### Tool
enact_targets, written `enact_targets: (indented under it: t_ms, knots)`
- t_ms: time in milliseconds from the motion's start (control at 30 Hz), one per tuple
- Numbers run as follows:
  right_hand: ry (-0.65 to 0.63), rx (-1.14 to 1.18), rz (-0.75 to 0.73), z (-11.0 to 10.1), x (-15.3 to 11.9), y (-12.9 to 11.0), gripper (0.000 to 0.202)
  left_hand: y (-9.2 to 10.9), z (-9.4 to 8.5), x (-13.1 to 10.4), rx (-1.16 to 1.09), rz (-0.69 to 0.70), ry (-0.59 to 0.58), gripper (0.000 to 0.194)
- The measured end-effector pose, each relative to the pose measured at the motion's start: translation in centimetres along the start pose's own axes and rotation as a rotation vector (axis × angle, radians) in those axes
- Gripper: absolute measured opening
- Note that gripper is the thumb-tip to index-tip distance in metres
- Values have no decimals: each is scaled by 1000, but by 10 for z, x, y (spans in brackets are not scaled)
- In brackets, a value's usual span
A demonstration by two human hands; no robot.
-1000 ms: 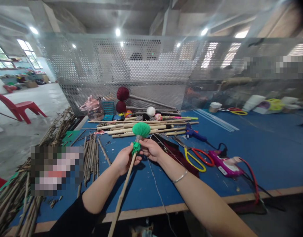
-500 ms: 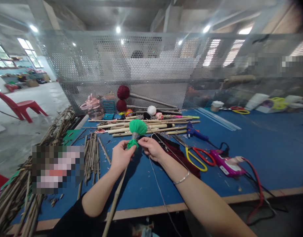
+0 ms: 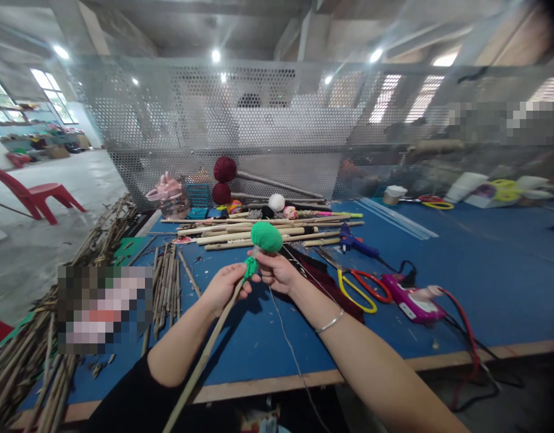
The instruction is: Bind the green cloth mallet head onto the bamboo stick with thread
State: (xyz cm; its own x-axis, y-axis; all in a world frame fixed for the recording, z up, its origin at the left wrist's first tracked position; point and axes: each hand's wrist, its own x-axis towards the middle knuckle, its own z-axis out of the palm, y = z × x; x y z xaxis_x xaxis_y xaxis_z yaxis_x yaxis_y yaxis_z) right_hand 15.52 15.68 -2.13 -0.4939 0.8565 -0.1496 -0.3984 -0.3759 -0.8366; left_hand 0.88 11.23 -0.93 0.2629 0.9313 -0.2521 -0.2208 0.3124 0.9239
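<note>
A stick (image 3: 204,359) topped by a round green cloth ball (image 3: 266,237) slants up from the bottom edge. Below the ball, a grey band and a gathered green cloth end (image 3: 250,267) wrap the stick. My left hand (image 3: 225,288) is closed round the stick at the gathered cloth. The fingers of my right hand (image 3: 277,270) pinch the grey band just under the ball. A thin grey string (image 3: 288,343) hangs from near my right hand down past the table's front edge.
On the blue table (image 3: 497,270) lie scissors (image 3: 358,290), a blue glue gun (image 3: 355,242), a magenta device (image 3: 414,304) with cables, and dark red cloth (image 3: 310,267). Bamboo sticks (image 3: 277,231) lie behind the ball, twigs (image 3: 166,288) at left. A mesh screen (image 3: 277,129) stands behind.
The green ball has moved right and slightly down, and the stick leans more to the right. My right hand has shifted up against the grey band.
</note>
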Motion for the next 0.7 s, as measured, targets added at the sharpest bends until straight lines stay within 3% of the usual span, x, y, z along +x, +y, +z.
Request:
enact_targets:
  t_ms: [67, 133, 200, 267, 367, 467, 700]
  knots:
    - [28, -36, 28, -1, 1, 3, 40, -3, 1, 0, 8, -106, 31, 33]
    - [61, -74, 32, -2, 3, 6, 39, -7, 4, -1, 96, -103, 107, 42]
    - [74, -97, 20, -2, 4, 9, 39, -10, 8, -3, 275, 26, 223, 50]
    - [71, -113, -1, -1, 6, 11, 39, -14, 9, -3, 491, 239, 341, 51]
    - [50, -135, -22, 0, 6, 12, 38, -17, 6, -2, 665, 440, 411, 36]
    - [25, -159, -37, -1, 5, 9, 36, -14, 1, 1, 593, 400, 401, 27]
    - [78, -130, -101, -2, 0, -1, 32, -1, 2, 0, 226, 258, 283, 29]
